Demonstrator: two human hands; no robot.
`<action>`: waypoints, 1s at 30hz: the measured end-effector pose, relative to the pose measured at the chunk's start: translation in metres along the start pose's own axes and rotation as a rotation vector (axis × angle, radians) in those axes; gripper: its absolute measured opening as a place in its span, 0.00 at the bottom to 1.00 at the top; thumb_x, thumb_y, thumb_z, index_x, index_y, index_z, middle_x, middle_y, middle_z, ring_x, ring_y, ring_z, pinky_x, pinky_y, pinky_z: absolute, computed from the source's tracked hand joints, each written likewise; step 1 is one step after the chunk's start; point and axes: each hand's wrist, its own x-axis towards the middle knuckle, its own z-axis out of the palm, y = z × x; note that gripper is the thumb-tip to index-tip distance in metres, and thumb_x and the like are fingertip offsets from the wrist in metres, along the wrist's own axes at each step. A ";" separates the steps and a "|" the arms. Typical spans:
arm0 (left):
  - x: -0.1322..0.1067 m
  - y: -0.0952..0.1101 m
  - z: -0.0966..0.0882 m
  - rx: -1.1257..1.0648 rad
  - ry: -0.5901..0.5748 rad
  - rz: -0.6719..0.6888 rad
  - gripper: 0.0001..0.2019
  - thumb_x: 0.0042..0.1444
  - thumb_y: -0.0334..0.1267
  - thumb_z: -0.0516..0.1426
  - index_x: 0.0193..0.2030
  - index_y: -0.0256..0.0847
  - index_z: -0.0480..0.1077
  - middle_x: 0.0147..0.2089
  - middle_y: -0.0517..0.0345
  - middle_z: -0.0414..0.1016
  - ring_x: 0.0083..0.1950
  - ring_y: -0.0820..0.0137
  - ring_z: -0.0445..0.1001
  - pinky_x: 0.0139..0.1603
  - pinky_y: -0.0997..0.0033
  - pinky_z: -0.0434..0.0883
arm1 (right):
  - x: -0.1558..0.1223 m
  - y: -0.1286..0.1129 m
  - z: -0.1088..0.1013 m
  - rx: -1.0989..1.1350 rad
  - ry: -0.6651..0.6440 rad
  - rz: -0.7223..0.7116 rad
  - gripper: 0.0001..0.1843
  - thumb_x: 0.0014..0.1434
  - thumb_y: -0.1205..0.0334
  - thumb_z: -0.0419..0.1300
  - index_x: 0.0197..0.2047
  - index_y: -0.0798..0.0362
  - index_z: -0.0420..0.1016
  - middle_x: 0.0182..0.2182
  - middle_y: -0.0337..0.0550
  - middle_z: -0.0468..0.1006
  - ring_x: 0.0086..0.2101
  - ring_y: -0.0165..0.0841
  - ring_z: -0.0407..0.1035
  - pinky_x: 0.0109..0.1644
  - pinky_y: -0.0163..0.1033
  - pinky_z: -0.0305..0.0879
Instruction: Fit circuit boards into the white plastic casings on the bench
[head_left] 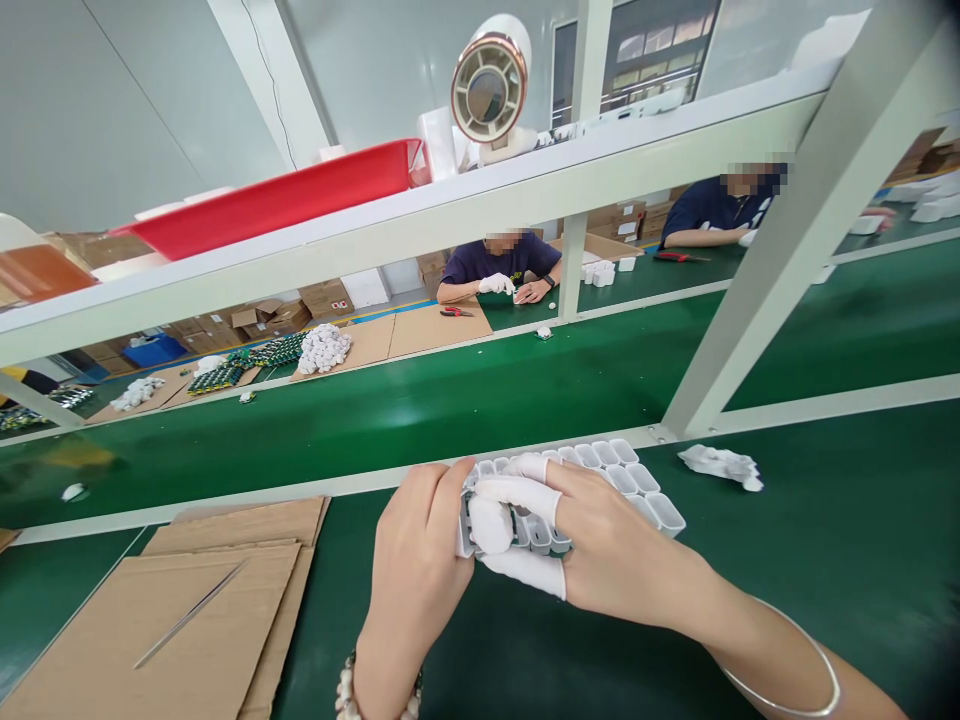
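My left hand (pixel 416 560) is curled around the left end of a clear plastic tray (pixel 630 480) with several small compartments, which lies on the green mat near the white frame rail. My right hand (pixel 577 540) wears white finger cots. Its thumb and fingers pinch a small white part (pixel 489 525) at the tray's left end. Some of the tray's cells hold small parts; the cells under my fingers are hidden.
Flat cardboard sheets (pixel 187 610) with a thin metal rod (pixel 187 615) lie at my left. A crumpled white cloth (pixel 721 465) lies right of the tray. A green conveyor belt (pixel 450 400) runs beyond the rail. Two people work across it. A red bin (pixel 285 200) sits on the shelf above.
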 end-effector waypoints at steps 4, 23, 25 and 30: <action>-0.001 0.001 0.002 -0.005 -0.017 0.005 0.22 0.53 0.22 0.49 0.54 0.40 0.63 0.41 0.51 0.71 0.39 0.65 0.72 0.33 0.69 0.69 | 0.000 0.001 0.001 -0.002 -0.023 0.018 0.15 0.59 0.62 0.62 0.50 0.46 0.71 0.34 0.42 0.71 0.34 0.37 0.69 0.39 0.43 0.67; -0.005 0.003 0.001 -0.119 0.003 -0.102 0.26 0.49 0.22 0.51 0.56 0.40 0.62 0.40 0.52 0.71 0.39 0.65 0.72 0.34 0.70 0.70 | -0.004 0.002 0.006 -0.020 0.160 -0.103 0.27 0.61 0.55 0.62 0.61 0.46 0.61 0.44 0.49 0.76 0.39 0.41 0.73 0.40 0.44 0.70; -0.005 0.004 -0.001 -0.130 0.001 -0.113 0.28 0.48 0.22 0.50 0.57 0.40 0.61 0.39 0.53 0.71 0.38 0.66 0.72 0.33 0.70 0.70 | -0.006 0.001 0.006 -0.019 0.143 -0.103 0.28 0.60 0.55 0.62 0.61 0.46 0.61 0.47 0.49 0.75 0.40 0.41 0.73 0.41 0.45 0.70; -0.005 0.005 -0.002 -0.127 0.028 -0.095 0.25 0.50 0.22 0.50 0.56 0.39 0.61 0.39 0.53 0.71 0.38 0.66 0.72 0.33 0.71 0.69 | -0.009 -0.001 0.004 -0.059 0.099 -0.099 0.27 0.62 0.59 0.60 0.63 0.47 0.60 0.52 0.50 0.72 0.47 0.42 0.70 0.47 0.46 0.70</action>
